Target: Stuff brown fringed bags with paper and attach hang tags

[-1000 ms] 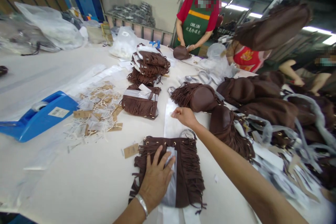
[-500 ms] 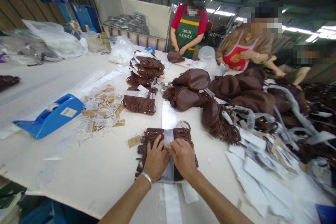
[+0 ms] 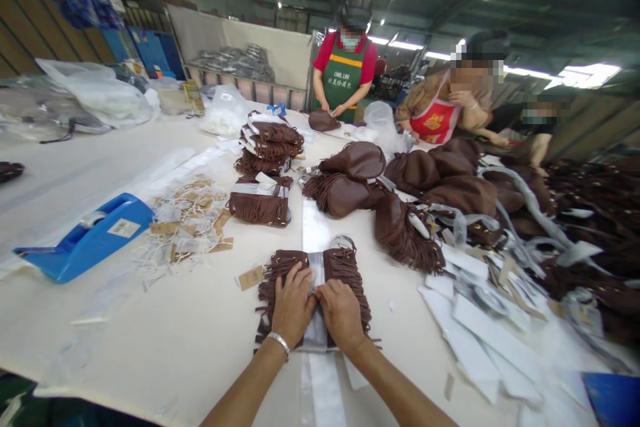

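A dark brown fringed bag [image 3: 347, 265] lies flat in front of me, with a translucent plastic band [image 3: 316, 333] around its middle. On its left half rests my left hand [image 3: 293, 307], open, fingers stretched over the fringe and thumb by the band. My right hand [image 3: 343, 312] is closed, its curled fingers and thumb at the band; the fingertips' exact hold is partly hidden. A tan paper tag [image 3: 251, 277] sticks out at the bag's left. Beyond it sits another banded brown bag [image 3: 260, 209].
A blue tape dispenser [image 3: 85, 237] and a heap of stringed tags [image 3: 193, 213] are at left. Stacked fringed bags [image 3: 270, 140] stand farther back. At right lie loose brown bags [image 3: 407, 230] and white cards [image 3: 465, 333]. Co-workers, one in a green apron [image 3: 345, 77], stand across the table [image 3: 165, 340].
The view has shifted slightly. My hands stay on the bag at the band; the right fingers sit a little lower and are more curled.
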Demonstrator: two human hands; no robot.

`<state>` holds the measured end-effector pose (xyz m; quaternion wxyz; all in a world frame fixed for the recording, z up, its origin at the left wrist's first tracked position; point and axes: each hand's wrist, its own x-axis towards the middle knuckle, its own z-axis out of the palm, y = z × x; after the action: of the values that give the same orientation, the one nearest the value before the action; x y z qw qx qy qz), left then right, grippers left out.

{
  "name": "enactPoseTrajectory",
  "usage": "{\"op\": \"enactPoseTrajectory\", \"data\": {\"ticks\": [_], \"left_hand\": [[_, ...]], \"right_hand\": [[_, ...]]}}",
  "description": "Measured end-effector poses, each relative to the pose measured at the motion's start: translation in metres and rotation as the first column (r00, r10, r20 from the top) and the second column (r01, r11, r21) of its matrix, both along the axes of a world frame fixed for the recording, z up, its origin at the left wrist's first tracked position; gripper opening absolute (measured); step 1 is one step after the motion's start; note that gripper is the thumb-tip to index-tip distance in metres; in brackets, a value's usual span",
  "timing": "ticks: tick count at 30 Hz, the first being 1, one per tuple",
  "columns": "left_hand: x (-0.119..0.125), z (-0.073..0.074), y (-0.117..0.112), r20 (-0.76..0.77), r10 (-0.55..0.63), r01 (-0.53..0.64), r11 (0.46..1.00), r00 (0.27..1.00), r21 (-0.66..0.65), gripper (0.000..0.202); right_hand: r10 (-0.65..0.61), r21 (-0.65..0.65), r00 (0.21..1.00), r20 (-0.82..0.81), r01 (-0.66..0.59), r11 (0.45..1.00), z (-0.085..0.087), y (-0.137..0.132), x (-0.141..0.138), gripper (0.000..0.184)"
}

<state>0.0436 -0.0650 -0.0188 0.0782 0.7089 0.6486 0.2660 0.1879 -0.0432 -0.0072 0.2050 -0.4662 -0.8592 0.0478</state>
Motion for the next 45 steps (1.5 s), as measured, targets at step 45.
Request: {"op": "enactPoseTrajectory", "data": {"ticks": [45], "left_hand": [[0.007,0.005,0.001,0.077,0.109,-0.113,0.992,0.991,0.054,0.035]], "right_hand": [[0.04,0.046,0.995,0.097,-0.045,0.998,0.0,-0.006,0.004,0.013]]}}
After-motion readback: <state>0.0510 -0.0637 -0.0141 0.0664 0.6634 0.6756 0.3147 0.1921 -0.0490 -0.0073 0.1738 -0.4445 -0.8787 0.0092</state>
